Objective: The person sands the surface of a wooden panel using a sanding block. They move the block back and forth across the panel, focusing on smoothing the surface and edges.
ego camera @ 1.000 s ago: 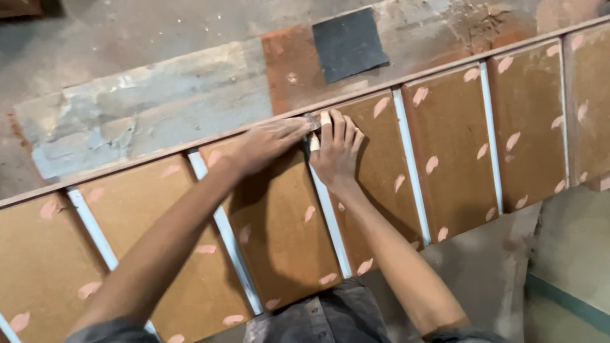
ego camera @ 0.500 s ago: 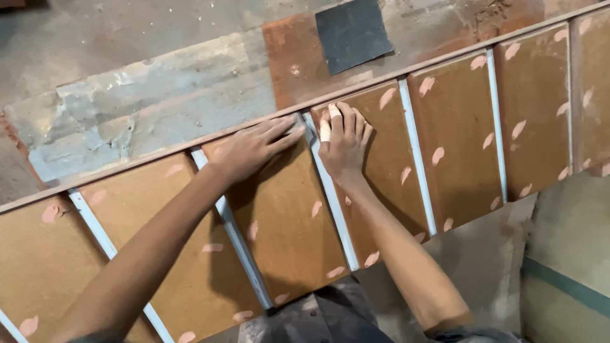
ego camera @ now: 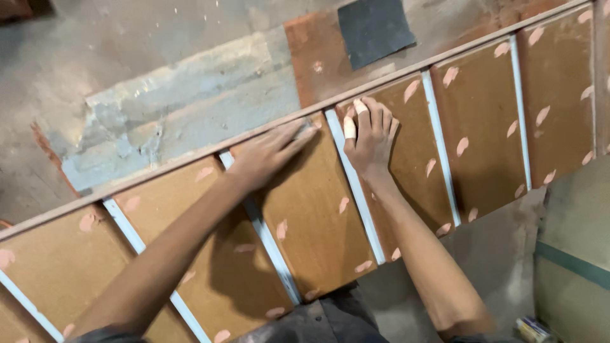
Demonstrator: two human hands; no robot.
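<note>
Both hands flat, fingers open, gripping nothing: left hand (ego camera: 270, 154) and right hand (ego camera: 370, 136) press on the brown panel (ego camera: 318, 216) w/ white strips, near its far edge. Dark sandpaper sheet (ego camera: 373, 28) lies beyond.

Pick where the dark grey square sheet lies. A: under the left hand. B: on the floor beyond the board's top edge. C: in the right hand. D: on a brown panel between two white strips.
B: the dark grey sheet lies on the floor past the board's top rail, clear of both hands.
</note>
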